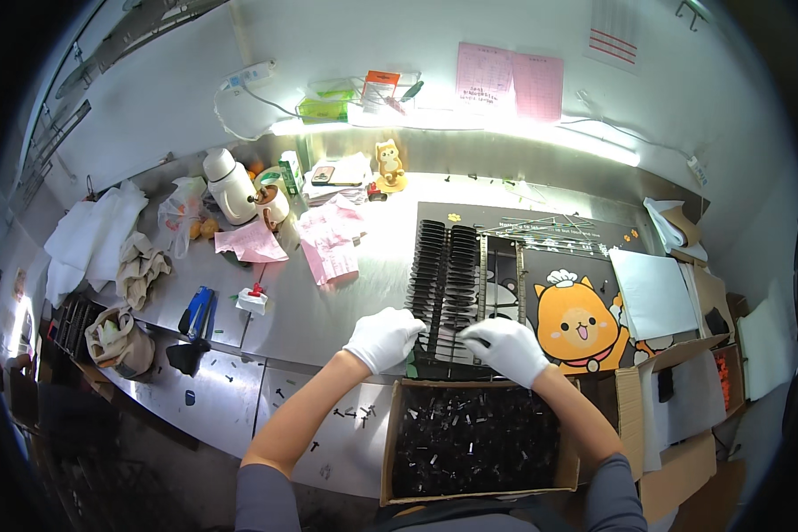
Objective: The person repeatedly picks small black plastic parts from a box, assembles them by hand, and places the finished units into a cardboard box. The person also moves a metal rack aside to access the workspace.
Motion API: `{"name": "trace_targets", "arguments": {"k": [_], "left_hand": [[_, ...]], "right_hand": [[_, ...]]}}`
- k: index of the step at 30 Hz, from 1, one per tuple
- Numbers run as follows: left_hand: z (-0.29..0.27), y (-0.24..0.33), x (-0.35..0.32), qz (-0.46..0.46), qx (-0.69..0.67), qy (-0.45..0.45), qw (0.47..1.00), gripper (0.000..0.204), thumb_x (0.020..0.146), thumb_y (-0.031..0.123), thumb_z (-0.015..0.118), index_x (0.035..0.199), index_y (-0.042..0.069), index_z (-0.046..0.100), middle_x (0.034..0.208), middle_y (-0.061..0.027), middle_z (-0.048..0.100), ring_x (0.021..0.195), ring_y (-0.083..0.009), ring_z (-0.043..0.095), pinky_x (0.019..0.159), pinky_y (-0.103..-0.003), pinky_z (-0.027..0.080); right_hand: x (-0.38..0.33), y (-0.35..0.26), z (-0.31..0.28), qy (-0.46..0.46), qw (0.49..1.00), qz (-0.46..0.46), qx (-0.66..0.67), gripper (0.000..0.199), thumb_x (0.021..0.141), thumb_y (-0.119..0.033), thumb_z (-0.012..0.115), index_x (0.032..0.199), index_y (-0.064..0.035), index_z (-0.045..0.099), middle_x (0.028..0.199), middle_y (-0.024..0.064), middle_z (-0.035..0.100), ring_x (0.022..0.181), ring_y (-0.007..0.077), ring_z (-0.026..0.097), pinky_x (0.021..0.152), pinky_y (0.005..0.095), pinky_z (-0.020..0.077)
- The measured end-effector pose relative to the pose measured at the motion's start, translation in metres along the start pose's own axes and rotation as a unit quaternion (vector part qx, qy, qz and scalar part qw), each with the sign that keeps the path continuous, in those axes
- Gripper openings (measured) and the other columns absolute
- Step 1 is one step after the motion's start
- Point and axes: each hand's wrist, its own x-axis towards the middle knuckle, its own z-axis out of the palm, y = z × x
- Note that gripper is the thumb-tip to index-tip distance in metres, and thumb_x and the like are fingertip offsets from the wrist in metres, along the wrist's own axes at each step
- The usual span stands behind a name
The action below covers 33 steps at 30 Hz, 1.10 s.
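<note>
Both my hands wear white gloves. At the near end of a rack of black, blade-like parts, my left hand has its fingers closed against the left row; whatever it pinches is hidden. My right hand is beside the near end of the second row, thumb and fingers pinched together around something too small to name. Just below both hands stands an open cardboard box filled with small black pieces with shiny metal bits. Under the rack lies a dark mat with a cartoon cat.
Thin metal rods lie behind the rack. White sheets and open cartons stand at the right. Pink papers, a white thermos, a mug and a blue-handled tool are on the left. Loose black pieces lie near the box.
</note>
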Motion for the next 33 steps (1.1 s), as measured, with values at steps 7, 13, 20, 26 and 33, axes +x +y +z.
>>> {"name": "trace_targets", "arguments": {"k": [7, 13, 20, 26, 33], "left_hand": [[-0.014, -0.021, 0.03, 0.023, -0.071, -0.214, 0.974, 0.027, 0.094, 0.032, 0.051, 0.112, 0.019, 0.067, 0.106, -0.0088, 0.068, 0.094, -0.0315, 0.065, 0.082, -0.042, 0.053], [-0.003, -0.011, 0.039, 0.014, -0.096, -0.307, 0.947, 0.044, 0.085, 0.032, 0.06, 0.115, 0.001, 0.055, 0.095, -0.0234, 0.068, 0.09, -0.0391, 0.066, 0.083, -0.044, 0.052], [0.069, 0.02, -0.004, -0.221, -0.287, -0.005, 0.932, 0.033, 0.085, 0.023, 0.058, 0.111, 0.004, 0.055, 0.104, -0.0236, 0.066, 0.097, -0.0415, 0.063, 0.086, -0.048, 0.05], [0.118, 0.054, -0.006, -0.348, -0.476, 0.242, 0.77, 0.041, 0.084, 0.013, 0.057, 0.123, 0.005, 0.047, 0.113, -0.0221, 0.06, 0.103, -0.0387, 0.061, 0.09, -0.044, 0.046], [0.092, 0.03, -0.012, -0.147, -0.109, 0.143, 0.973, 0.029, 0.085, 0.017, 0.06, 0.112, 0.012, 0.05, 0.097, -0.016, 0.06, 0.086, -0.0361, 0.064, 0.07, -0.048, 0.053]], "right_hand": [[0.055, -0.032, 0.016, -0.325, 0.925, 0.129, -0.146, 0.043, 0.094, -0.046, 0.051, 0.097, -0.0062, 0.067, 0.086, 0.0153, 0.07, 0.084, 0.0312, 0.068, 0.074, 0.0389, 0.0542], [0.049, -0.019, 0.019, -0.378, 0.911, 0.134, -0.096, 0.041, 0.089, -0.037, 0.061, 0.107, -0.0007, 0.059, 0.091, 0.0219, 0.068, 0.087, 0.0375, 0.067, 0.078, 0.0444, 0.0527], [-0.013, -0.024, 0.094, -0.015, 0.962, 0.13, -0.241, 0.02, 0.081, -0.027, 0.066, 0.091, -0.0087, 0.064, 0.07, 0.0093, 0.066, 0.065, 0.0257, 0.067, 0.056, 0.037, 0.0528], [-0.006, -0.04, 0.105, 0.046, 0.944, 0.094, -0.312, 0.007, 0.084, -0.016, 0.056, 0.09, -0.0103, 0.057, 0.064, 0.0047, 0.06, 0.058, 0.021, 0.065, 0.048, 0.0336, 0.0498], [0.046, -0.025, 0.028, -0.388, 0.896, 0.145, -0.157, 0.039, 0.089, -0.035, 0.051, 0.094, 0.0002, 0.068, 0.088, 0.0169, 0.072, 0.074, 0.0287, 0.071, 0.072, 0.0412, 0.0555]]}}
